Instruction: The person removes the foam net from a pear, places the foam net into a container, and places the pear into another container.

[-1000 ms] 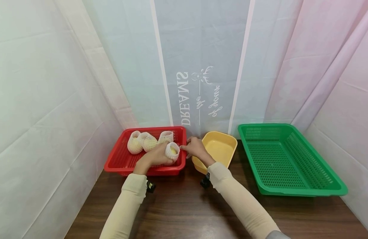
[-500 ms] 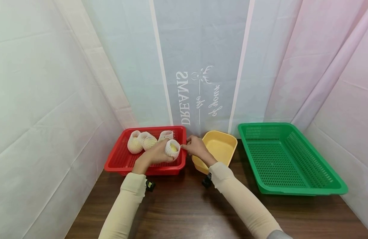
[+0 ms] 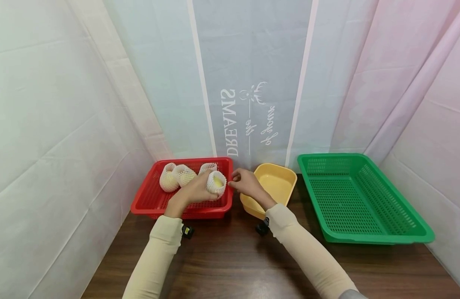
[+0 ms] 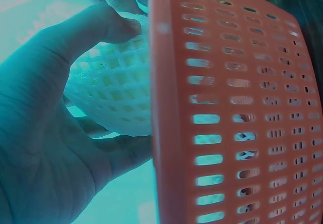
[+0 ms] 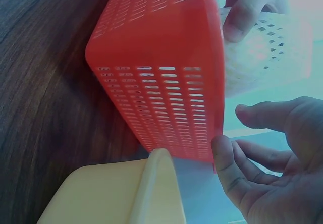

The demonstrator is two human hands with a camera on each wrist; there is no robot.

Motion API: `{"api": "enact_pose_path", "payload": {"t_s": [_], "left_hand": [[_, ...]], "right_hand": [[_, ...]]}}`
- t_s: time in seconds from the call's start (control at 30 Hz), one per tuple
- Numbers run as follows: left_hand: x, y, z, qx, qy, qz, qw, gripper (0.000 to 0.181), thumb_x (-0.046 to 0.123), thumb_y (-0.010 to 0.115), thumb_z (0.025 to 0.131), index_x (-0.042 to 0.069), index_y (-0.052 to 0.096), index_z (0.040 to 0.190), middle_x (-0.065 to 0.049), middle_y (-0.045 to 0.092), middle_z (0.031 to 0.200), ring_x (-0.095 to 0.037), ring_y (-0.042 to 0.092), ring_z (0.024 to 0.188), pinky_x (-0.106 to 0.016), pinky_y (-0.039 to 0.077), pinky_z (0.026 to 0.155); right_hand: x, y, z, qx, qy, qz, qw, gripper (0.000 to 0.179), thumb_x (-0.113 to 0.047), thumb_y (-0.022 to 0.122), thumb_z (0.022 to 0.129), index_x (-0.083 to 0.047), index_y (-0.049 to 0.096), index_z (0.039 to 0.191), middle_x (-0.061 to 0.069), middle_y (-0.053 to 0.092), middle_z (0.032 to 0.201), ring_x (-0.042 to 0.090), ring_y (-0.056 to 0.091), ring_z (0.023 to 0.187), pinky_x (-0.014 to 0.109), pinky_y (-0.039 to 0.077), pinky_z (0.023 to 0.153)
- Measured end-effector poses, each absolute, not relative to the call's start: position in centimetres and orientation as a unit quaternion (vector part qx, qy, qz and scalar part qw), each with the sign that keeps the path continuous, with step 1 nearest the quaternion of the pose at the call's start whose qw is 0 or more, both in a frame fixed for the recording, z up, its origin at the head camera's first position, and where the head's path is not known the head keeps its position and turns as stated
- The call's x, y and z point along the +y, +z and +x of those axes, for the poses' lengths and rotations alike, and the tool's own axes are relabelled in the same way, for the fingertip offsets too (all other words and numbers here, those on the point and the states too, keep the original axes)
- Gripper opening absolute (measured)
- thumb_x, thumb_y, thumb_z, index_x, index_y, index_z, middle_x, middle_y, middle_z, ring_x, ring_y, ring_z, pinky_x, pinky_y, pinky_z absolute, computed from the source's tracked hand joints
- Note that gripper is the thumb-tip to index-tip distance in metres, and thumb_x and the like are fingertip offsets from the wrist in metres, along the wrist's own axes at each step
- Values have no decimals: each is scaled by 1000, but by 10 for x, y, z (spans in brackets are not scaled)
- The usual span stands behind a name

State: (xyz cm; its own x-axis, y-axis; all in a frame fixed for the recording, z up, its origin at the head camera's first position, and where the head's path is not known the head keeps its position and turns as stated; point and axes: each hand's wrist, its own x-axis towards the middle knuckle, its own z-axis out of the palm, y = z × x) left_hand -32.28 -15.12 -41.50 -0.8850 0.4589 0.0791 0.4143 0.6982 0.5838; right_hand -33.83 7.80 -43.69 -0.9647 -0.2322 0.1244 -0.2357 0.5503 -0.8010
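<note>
My left hand [image 3: 195,189] grips a pale yellow fruit in a white foam net [image 3: 216,183] over the right part of the red basket [image 3: 140,206]. The net's open end faces up and right, baring some of the fruit. In the left wrist view, thumb and fingers curl round the netted fruit [image 4: 118,82], partly behind the basket wall. My right hand [image 3: 248,183] hovers at the basket's right rim with loosely bent fingers. The right wrist view shows a gap between its thumb [image 5: 267,114] and fingers, with nothing held, apart from the fruit.
Several more netted fruits [image 3: 169,178] lie in the red basket. A yellow tray [image 3: 276,187] stands right of it, partly under my right forearm. Farther right is a green basket [image 3: 346,203]. Curtains [image 3: 252,50] enclose the dark wooden table [image 3: 230,257].
My left hand has raised the netted fruit slightly, its open end turning a little. The right hand has drawn slightly away from the fruit, to the right.
</note>
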Motion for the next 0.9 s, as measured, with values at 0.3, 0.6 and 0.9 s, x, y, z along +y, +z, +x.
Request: {"api": "enact_pose_path", "payload": {"t_s": [0.3,0.6,0.9], "left_hand": [[-150,-410,-320,922,319,216,31,96,31,91,81,9,36,157,-8,64,117,-21,65,99,-43,60,89],[-149,-407,-317,917,327,226,19,79,31,90,82,11,45,143,-6,65,112,-19,65,94,-40,60,86],[-146,-404,-313,910,335,244,8,76,33,89,83,15,46,142,-2,64,115,-16,65,97,-39,60,91]], "right_hand": [[82,-431,-329,-881,442,167,32,33,-13,77,94,1,71,123,15,75,112,28,72,101,38,62,85],[90,-427,-317,-865,468,177,26,36,-12,77,95,0,68,128,18,74,117,29,72,102,42,61,91],[98,-422,-306,-853,481,204,19,43,-12,77,96,0,64,135,20,71,128,31,71,110,46,60,99]]}}
